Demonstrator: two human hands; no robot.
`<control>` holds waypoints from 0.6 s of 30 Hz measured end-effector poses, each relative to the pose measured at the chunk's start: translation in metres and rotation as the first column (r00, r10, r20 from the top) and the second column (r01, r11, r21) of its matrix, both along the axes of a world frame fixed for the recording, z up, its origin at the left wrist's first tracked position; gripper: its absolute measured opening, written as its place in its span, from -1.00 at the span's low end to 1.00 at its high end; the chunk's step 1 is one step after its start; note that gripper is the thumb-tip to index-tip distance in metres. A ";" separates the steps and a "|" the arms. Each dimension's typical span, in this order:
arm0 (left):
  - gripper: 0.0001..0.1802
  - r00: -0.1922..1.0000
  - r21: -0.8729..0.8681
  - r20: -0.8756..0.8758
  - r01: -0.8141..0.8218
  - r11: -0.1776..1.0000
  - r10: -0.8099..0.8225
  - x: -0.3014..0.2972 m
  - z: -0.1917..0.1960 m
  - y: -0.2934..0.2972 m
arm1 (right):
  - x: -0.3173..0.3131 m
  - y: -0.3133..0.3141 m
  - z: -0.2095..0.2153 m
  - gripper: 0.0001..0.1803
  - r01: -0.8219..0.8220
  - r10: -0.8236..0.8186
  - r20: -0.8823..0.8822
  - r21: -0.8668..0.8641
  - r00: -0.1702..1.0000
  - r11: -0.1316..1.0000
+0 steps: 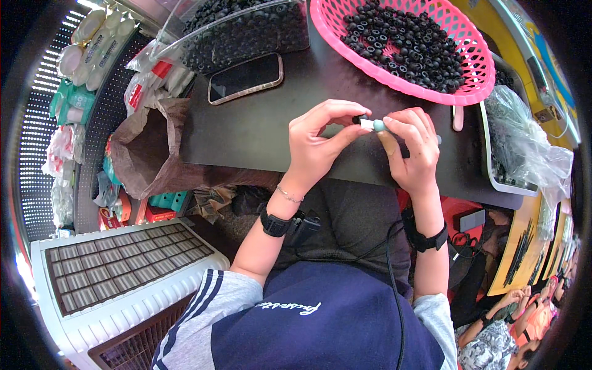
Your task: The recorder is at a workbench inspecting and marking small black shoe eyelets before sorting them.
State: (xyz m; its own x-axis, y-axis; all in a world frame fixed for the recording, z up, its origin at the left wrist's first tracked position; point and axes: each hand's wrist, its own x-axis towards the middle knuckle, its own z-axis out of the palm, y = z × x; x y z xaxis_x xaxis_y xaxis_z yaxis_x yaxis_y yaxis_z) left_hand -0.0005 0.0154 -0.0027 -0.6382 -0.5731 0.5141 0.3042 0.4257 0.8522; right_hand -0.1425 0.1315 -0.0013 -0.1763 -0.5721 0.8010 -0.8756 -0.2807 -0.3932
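Note:
Above the dark table, my two hands meet at chest height. My left hand pinches a small black part between thumb and forefinger; it looks like the hollow black pieces in the basket. Closed around a pale green, rounded tool-like thing with a white tip, my right hand brings that tip against the black part. A greyish end shows past the right hand, perhaps of the same thing. Most of its length is hidden by my fingers. Beyond my hands stands a pink lattice basket with many small black parts.
A clear bin of black parts stands at the far left, a phone before it. On the right is a tray with plastic bags. A brown bag hangs at the left edge, above an air cooler. Other people sit lower right.

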 end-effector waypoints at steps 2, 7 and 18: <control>-0.74 1.000 -0.006 0.007 -0.003 1.000 0.003 0.001 0.000 0.000 | -0.001 0.000 -0.001 -0.74 0.000 0.000 -0.010 -0.005 1.000 1.000; -0.76 1.000 0.000 -0.023 -0.017 1.000 0.017 0.000 0.000 0.001 | 0.000 -0.001 -0.001 -0.75 -0.009 0.008 -0.018 -0.026 1.000 1.000; -0.66 0.997 0.199 -0.044 0.074 0.977 -0.066 -0.002 0.001 0.006 | 0.000 0.003 0.000 -0.91 0.094 -0.094 0.061 0.003 0.994 0.996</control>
